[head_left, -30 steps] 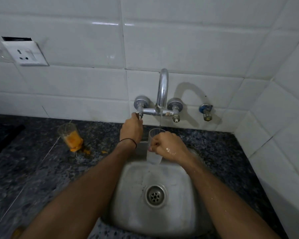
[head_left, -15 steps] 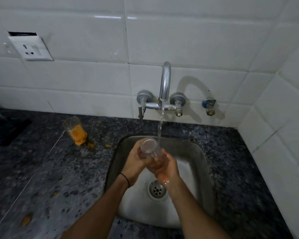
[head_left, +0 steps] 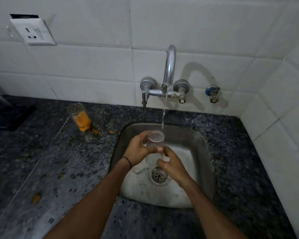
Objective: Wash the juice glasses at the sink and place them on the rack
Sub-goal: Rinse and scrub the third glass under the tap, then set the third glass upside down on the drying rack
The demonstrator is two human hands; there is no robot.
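Observation:
A clear juice glass is held over the steel sink, tilted with its mouth toward the tap. My left hand grips its upper side. My right hand holds its lower end from the right. Water runs from the chrome tap in a thin stream just right of the glass rim. A second glass with orange juice residue stands on the counter left of the sink. No rack is in view.
Orange spills dot the dark speckled counter near the dirty glass and lower left. A black object lies at the far left. A blue valve and a wall socket sit on the white tiled wall.
My left hand left the tap handle and joined the right on the glass. The glass came down from under the spout into the sink and tilted; the water stream grew stronger.

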